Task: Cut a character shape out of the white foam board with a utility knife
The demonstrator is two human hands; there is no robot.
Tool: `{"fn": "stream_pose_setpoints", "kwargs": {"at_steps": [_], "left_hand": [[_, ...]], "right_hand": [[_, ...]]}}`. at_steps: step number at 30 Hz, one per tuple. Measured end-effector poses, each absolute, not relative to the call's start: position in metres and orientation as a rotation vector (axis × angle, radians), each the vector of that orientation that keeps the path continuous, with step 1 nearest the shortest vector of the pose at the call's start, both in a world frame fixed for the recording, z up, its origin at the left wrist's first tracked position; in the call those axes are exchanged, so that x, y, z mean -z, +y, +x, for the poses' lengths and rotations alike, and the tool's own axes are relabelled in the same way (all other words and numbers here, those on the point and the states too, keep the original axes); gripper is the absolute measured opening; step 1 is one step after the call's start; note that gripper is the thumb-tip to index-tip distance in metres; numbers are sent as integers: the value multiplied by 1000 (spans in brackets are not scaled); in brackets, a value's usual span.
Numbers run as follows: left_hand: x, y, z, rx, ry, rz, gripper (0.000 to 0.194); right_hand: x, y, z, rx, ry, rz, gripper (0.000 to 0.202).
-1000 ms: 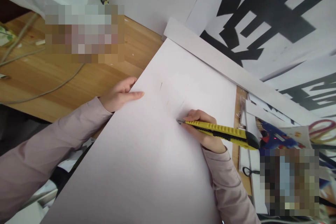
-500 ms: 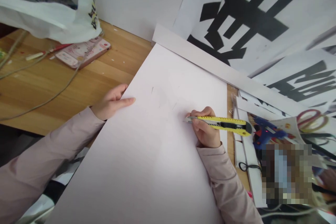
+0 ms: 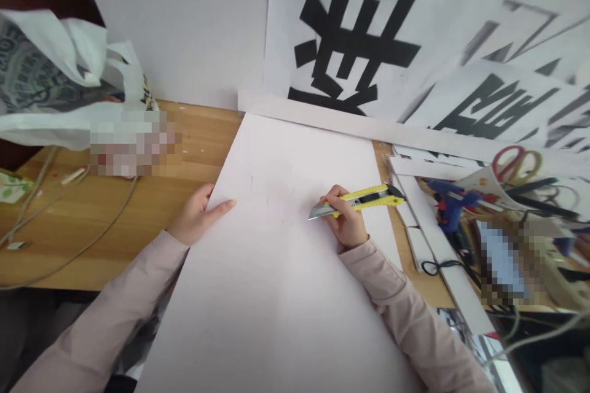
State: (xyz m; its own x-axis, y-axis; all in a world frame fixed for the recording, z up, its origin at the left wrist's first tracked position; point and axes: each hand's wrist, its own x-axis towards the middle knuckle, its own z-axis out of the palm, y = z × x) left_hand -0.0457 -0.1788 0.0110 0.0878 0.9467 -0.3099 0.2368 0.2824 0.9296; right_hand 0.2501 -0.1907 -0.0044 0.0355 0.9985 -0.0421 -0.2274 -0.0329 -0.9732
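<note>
A large white board lies across the wooden table in front of me. My left hand rests on the board's left edge, thumb on top and fingers over the side. My right hand grips a yellow utility knife with its blade out, the tip pointing left just above the board's middle. Faint short pencil marks show on the board between my hands.
Printed sheets with big black characters lean against the wall behind. To the right lie white strips, a blue glue gun and red-and-yellow scissors. A plastic bag and cables occupy the table's left.
My right hand lifted the knife off the board and turned it, so the blade now points left above the surface. My head has risen and turned; the left hand stays on the edge.
</note>
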Motion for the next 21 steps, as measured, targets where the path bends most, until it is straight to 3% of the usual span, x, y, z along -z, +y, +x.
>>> {"fn": "stream_pose_setpoints", "kwargs": {"at_steps": [14, 21], "left_hand": [[-9, -173, -47, -827, 1272, 1210, 72], [-13, -170, -43, -779, 1369, 1237, 66]], "right_hand": [[-3, -253, 212, -806, -1207, -1304, 31], [4, -254, 210, -852, -1272, -1279, 28]]}}
